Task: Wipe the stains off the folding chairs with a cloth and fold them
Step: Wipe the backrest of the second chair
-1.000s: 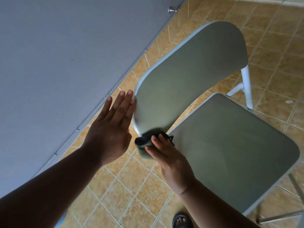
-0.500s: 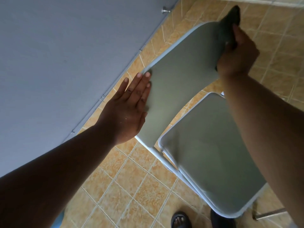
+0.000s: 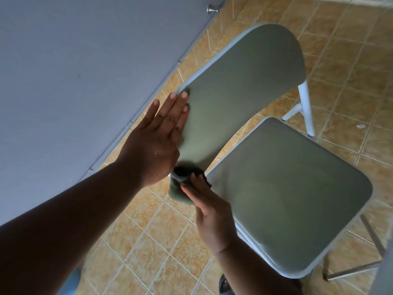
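Note:
An unfolded grey-green folding chair with a white frame stands on the tiled floor; its backrest (image 3: 244, 86) rises above the seat (image 3: 285, 188). My left hand (image 3: 157, 137) lies flat with straight fingers against the backrest's left edge, holding nothing. My right hand (image 3: 210, 211) presses a dark green cloth (image 3: 180, 190) against the backrest's lower left corner, just under my left wrist. Part of the cloth is hidden by both hands.
A grey wall or door (image 3: 74, 71) with a metal knob (image 3: 63, 9) runs close along the chair's left side. Tan floor tiles (image 3: 148, 241) surround the chair. A dark sandal (image 3: 225, 284) shows at the bottom, and a metal leg (image 3: 350, 271) at the lower right.
My right hand has swept the cloth from the backrest's top right corner down to its lower left corner. My left hand stayed flat on the backrest's left edge.

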`<state>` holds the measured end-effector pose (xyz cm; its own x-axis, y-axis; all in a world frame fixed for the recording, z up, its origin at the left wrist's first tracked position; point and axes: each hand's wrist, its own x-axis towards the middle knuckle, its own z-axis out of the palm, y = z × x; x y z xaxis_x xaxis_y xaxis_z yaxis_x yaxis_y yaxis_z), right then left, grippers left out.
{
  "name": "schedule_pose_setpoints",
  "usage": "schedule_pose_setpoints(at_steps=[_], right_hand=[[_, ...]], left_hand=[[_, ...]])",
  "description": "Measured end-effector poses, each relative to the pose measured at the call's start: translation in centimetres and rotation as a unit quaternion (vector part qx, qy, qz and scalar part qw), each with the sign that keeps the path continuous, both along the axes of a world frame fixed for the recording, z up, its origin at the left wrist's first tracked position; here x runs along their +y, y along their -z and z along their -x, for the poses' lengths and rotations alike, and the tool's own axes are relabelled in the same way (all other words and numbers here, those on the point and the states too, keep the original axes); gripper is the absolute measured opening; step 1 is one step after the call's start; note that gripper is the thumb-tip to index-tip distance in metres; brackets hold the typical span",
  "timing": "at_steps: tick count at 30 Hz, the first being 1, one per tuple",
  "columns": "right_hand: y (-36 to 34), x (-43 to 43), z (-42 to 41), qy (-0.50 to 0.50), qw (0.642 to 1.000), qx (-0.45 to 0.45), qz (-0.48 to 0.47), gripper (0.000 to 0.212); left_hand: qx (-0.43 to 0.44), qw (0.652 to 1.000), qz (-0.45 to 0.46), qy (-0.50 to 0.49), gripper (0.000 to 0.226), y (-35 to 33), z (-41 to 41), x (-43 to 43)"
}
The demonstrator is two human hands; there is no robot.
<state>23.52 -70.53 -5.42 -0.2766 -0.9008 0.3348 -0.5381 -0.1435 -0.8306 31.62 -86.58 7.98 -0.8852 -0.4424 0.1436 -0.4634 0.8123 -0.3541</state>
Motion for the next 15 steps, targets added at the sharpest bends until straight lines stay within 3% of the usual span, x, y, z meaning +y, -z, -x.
schedule_pose_setpoints(at_steps=[3,9,12,15], right_hand=[[-1.3,-0.4,4.6,0.02,0.998,-0.052,-0.02,0.051],[-4.2,-8.9,17.6,0.306,0.949,-0.073,-0.015,0.047],[-4.3,-11.3,16.3,0.335,0.936,-0.106,-0.033,0.051],[-2.8,-9.4,9.4,0.303,0.945,-0.124,-0.026,0.055]], left_hand=[[-0.006,1.0,-0.004,-0.003,0.074,-0.1,0.0,0.1],[-0.018,1.0,-0.012,-0.011,0.072,-0.2,0.0,0.2],[-0.021,0.999,-0.026,-0.025,0.075,0.0,0.1,0.4],[-0.023,0.999,-0.033,-0.035,0.075,0.1,0.1,0.5]])
